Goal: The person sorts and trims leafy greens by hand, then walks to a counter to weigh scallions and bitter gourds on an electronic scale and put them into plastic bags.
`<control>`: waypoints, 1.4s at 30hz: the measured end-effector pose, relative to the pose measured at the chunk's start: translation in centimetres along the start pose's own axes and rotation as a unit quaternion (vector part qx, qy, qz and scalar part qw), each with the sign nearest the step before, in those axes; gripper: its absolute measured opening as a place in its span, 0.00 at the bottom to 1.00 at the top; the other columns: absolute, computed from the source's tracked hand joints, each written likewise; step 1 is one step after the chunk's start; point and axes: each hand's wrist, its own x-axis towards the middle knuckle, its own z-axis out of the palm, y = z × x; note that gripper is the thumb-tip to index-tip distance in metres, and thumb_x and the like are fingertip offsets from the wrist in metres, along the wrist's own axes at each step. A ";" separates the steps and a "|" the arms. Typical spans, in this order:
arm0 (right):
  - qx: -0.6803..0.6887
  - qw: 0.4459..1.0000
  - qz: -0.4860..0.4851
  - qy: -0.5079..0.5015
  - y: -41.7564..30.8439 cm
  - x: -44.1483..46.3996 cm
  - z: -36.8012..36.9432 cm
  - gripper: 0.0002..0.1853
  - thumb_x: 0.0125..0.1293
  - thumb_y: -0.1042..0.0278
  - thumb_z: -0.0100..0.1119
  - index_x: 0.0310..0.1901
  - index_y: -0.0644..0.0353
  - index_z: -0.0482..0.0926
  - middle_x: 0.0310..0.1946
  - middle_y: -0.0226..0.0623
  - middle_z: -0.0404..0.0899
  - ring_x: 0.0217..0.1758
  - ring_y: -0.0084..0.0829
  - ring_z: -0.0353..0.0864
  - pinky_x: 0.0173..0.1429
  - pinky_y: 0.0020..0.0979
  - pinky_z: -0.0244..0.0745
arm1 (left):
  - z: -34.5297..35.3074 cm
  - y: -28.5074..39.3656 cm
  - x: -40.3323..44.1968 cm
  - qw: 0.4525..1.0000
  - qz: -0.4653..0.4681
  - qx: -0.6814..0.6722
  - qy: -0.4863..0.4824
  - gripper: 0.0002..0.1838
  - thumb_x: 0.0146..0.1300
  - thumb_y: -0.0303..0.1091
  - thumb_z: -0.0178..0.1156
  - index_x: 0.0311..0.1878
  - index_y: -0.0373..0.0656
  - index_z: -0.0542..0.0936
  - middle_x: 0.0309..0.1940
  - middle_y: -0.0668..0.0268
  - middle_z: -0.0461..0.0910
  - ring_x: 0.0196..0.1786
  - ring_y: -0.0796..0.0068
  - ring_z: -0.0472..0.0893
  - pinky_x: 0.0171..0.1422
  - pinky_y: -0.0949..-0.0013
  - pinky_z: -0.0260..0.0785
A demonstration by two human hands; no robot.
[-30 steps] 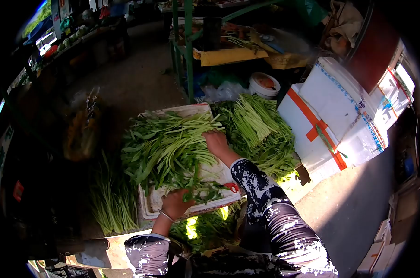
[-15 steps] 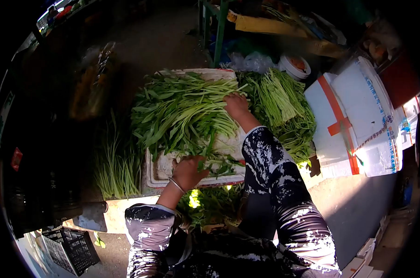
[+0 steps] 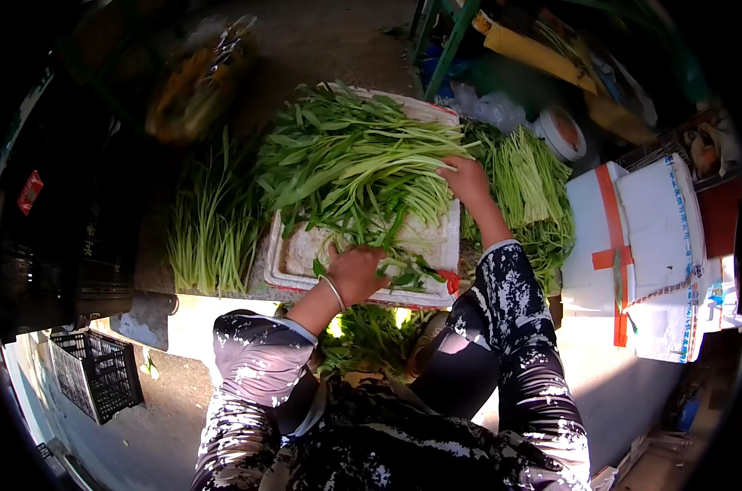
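A heap of water spinach (image 3: 350,155), with long pale stems and narrow leaves, covers the back of a white foam tray (image 3: 285,260). My right hand (image 3: 466,182) is at the cut stem ends on the heap's right side, its fingers curled round some stems. At the tray's front, my left hand (image 3: 356,274), with a bracelet at the wrist, lies low over loose leaves (image 3: 413,272). Its thumb stands apart from the fingers, which are partly hidden beneath the hand.
Bundled green stems (image 3: 528,176) lie right of the tray, and upright ones (image 3: 211,241) lean at its left. White foam boxes (image 3: 645,245) with red tape stand at the right. More greens (image 3: 367,340) lie below the tray. A black crate (image 3: 101,372) sits lower left, a white tub (image 3: 561,131) behind.
The view has shifted, so the tray appears higher and further right. Both hands remain at much the same places on the heap and tray.
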 end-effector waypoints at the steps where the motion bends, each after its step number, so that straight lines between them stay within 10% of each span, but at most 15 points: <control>1: -0.002 1.000 -0.001 -0.001 0.3 -0.2 0.1 0.17 0.54 0.63 0.59 0.46 0.59 0.76 0.35 0.38 0.80 0.34 0.34 0.78 0.45 0.35 0.70 | 0.1 -0.1 0.0 1.000 0.010 -0.003 0.010 0.26 0.49 0.47 0.59 0.52 0.49 0.70 0.48 0.60 0.73 0.52 0.59 0.71 0.56 0.43 0.53; 8: 0.382 0.913 0.137 -0.031 -0.7 -4.7 -3.6 0.13 0.56 0.65 0.59 0.41 0.63 0.77 0.28 0.29 0.78 0.25 0.17 0.70 0.29 0.21 0.63 | 0.0 0.5 0.4 0.997 0.041 -0.021 0.058 0.22 0.49 0.42 0.59 0.47 0.45 0.74 0.43 0.58 0.76 0.45 0.58 0.76 0.50 0.58 0.65; 14: 0.591 0.785 0.176 -0.064 -1.6 -10.6 -4.1 0.10 0.57 0.64 0.60 0.38 0.58 0.76 0.31 0.28 0.78 0.30 0.18 0.70 0.30 0.21 0.60 | 0.0 0.6 1.9 0.916 0.044 -0.394 0.071 0.11 0.54 0.31 0.59 0.40 0.38 0.77 0.32 0.63 0.79 0.36 0.72 0.79 0.39 0.71 0.70; 19: 0.583 0.791 0.184 -0.018 -3.6 -13.7 -2.7 0.12 0.56 0.66 0.60 0.40 0.60 0.76 0.30 0.30 0.79 0.29 0.19 0.72 0.30 0.21 0.61 | -1.3 2.2 1.5 0.712 0.010 -0.701 0.035 0.09 0.59 0.30 0.56 0.42 0.37 0.77 0.33 0.63 0.79 0.34 0.75 0.79 0.34 0.75 0.73; 25: 0.465 0.876 0.104 0.074 -5.8 -14.7 -0.7 0.15 0.56 0.70 0.59 0.44 0.68 0.75 0.32 0.36 0.80 0.30 0.21 0.76 0.31 0.21 0.67 | -1.8 4.1 0.7 0.616 0.028 -0.784 0.069 0.11 0.60 0.29 0.54 0.45 0.38 0.76 0.37 0.61 0.79 0.34 0.73 0.80 0.34 0.74 0.75; 42: 0.062 0.914 -0.286 0.281 -6.6 -15.8 0.2 0.19 0.49 0.78 0.57 0.45 0.54 0.77 0.33 0.37 0.76 0.32 0.35 0.76 0.35 0.30 0.72 | -2.7 2.2 0.9 0.536 0.012 -0.822 0.190 0.06 0.60 0.35 0.55 0.36 0.44 0.74 0.30 0.68 0.77 0.34 0.72 0.80 0.35 0.72 0.75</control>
